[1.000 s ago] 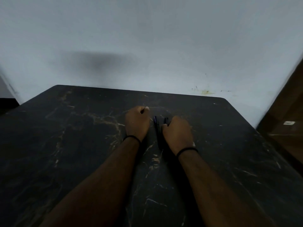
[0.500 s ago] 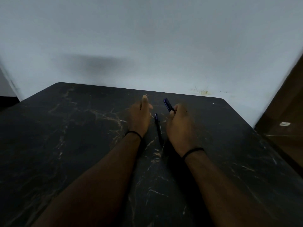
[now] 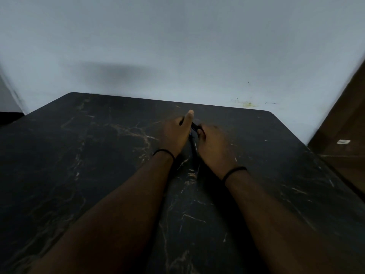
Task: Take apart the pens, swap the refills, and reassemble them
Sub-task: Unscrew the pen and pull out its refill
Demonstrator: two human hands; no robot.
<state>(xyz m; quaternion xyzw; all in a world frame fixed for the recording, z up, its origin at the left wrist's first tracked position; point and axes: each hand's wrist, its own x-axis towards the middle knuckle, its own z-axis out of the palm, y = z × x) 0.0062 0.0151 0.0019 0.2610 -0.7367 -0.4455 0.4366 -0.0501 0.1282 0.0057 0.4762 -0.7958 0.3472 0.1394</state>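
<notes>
Both my hands meet near the far middle of the dark marbled worktop (image 3: pixel 98 165). My right hand (image 3: pixel 214 147) curls its fingers round a dark pen (image 3: pixel 194 126), and my left hand (image 3: pixel 174 135) closes on its other end, thumb pointing far. A second pen (image 3: pixel 194 146) lies on the worktop between my wrists.
</notes>
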